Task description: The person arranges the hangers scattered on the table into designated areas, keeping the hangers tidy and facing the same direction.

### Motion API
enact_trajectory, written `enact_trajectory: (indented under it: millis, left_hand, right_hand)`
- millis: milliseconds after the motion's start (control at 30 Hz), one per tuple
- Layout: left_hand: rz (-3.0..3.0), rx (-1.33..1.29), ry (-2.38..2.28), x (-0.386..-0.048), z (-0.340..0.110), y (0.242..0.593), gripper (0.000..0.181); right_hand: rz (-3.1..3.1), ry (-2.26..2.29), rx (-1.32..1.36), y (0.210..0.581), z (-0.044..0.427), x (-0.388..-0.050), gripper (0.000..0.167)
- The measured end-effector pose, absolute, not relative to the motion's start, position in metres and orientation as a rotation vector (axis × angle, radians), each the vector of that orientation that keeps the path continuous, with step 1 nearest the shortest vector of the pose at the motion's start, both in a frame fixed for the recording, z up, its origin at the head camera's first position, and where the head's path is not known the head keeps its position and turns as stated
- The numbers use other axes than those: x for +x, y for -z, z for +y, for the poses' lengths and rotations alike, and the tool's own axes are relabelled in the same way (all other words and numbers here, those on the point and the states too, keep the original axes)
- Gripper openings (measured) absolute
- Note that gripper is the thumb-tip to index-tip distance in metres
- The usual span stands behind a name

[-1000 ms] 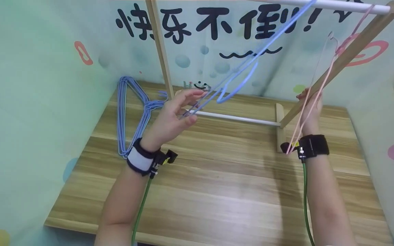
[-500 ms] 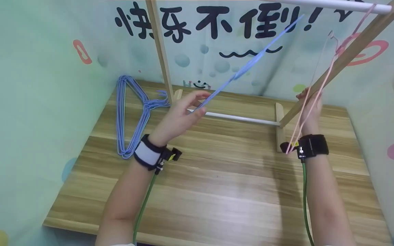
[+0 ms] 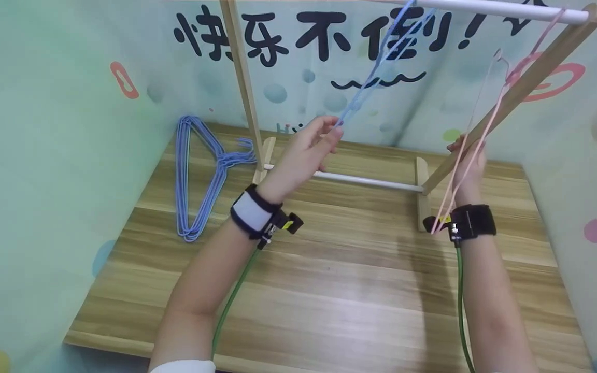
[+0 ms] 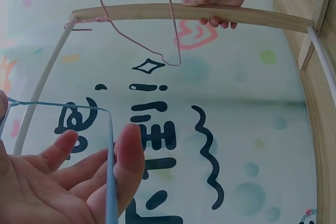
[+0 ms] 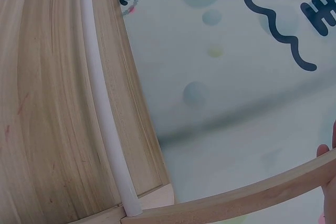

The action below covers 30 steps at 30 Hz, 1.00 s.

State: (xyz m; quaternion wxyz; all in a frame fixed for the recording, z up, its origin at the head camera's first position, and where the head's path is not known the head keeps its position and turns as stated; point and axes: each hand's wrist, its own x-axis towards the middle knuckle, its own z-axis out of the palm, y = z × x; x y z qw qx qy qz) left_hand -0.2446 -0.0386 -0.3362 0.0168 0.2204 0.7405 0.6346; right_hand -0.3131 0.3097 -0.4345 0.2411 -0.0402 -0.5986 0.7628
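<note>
Blue hanger [image 3: 380, 58] in left hand [image 3: 298, 158]; right hand [image 3: 472, 168] on post [image 3: 552, 57].
Head view: left fingers pinch the blue hanger's lower end; it slants up past the upper rail [image 3: 506, 8], contact not discernible; pink hanger [image 3: 496, 108] hangs at that rail's right end, beside the post; hanger stack [image 3: 222, 160] lies flat on the worktop [image 3: 329, 290], left side. Left wrist view: blue wire crosses the left fingers, partly spread; right fingers wrap the post, thumb opposite. Right wrist view: lower rail [image 5: 105, 103] meets the post's foot; right fingers show at the edge.
</note>
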Motion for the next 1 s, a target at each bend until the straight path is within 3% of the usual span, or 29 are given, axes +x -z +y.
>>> enact_trajectory:
  millis: [1000]
  left_hand:
    - [2.303, 0.532, -1.791, -0.265, 0.027, 0.302, 0.046]
  right_hand:
    - [-1.574, -2.091, -0.054, 0.436, 0.308, -0.314, 0.041]
